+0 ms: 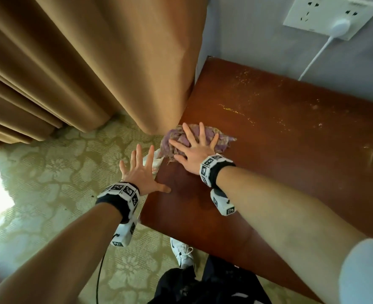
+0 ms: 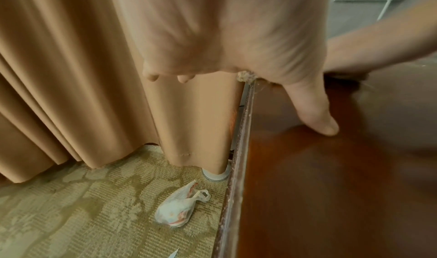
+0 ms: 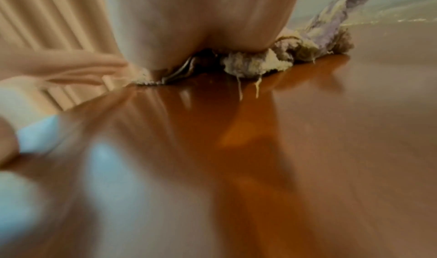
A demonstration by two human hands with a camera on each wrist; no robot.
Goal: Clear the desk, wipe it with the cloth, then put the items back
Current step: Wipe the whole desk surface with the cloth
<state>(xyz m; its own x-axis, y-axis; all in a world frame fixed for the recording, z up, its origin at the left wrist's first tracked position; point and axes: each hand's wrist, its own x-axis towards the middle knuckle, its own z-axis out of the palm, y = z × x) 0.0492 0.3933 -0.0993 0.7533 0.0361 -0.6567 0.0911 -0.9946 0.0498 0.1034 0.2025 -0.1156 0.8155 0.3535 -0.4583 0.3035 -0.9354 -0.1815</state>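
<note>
A crumpled purple and yellow cloth (image 1: 221, 139) lies at the left edge of the reddish-brown desk (image 1: 290, 132). My right hand (image 1: 194, 148) presses flat on it with fingers spread; its palm (image 3: 201, 28) covers most of the cloth (image 3: 314, 43) in the right wrist view. My left hand (image 1: 140, 172) hovers with straight spread fingers just off the desk's left edge, its thumb (image 2: 316, 116) reaching over the desk top (image 2: 343, 187). It holds nothing. Crumbs and streaks mark the far part of the desk.
A tan curtain (image 1: 93, 62) hangs close against the desk's left side. A small plastic bag (image 2: 179, 209) lies on the patterned carpet (image 2: 82, 215) beside the desk edge. A wall socket (image 1: 330, 16) with a white cable (image 1: 317, 58) is behind the desk. My shoe (image 1: 182, 252) stands below.
</note>
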